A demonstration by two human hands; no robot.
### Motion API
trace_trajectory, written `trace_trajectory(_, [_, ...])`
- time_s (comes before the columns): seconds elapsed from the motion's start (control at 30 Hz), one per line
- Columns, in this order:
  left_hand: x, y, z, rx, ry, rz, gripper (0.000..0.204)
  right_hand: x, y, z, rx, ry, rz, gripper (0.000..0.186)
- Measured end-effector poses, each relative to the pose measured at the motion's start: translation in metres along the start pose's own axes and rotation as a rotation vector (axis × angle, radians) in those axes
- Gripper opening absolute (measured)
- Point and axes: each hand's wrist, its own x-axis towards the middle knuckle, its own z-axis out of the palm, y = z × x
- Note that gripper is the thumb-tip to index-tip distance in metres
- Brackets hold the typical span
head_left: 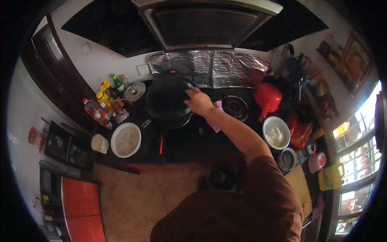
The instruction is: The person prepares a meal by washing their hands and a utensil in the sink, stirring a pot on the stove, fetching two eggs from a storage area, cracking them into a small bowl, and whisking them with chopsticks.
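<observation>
A black wok [167, 101] sits on the left side of the stove. Its interior is too dark to make out. My right hand [198, 101] reaches over the wok's right rim, arm stretched forward from the lower right. The fingers are bent and drawn together at the tips; whatever they hold, if anything, does not show against the black. Beneath my right forearm lies a pink cloth [218, 107], partly covered. A red-tipped handle [161, 146] points from near the wok toward me. My left hand is out of view.
Left of the wok stand a white bowl of cloudy liquid [125, 140], a metal lid [134, 92] and several bottles [96, 111]. To the right are a bare burner [235, 107], a red ladle-shaped scoop [268, 98] and a bowl with white contents [276, 134]. A range hood [205, 26] hangs above.
</observation>
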Motion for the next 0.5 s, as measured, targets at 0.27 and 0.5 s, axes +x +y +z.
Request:
trace_trajectory(0.27, [0.046,0.087,-0.064,-0.001,-0.025,0.076,0.033,0.14,0.01,0.145,-0.163,-0.112,0.142,0.045])
trace_trajectory(0.5, [0.087,0.107,-0.106,0.085,-0.057,0.112,0.028,0.148,0.029,0.138,-0.186,0.065,0.119,0.022])
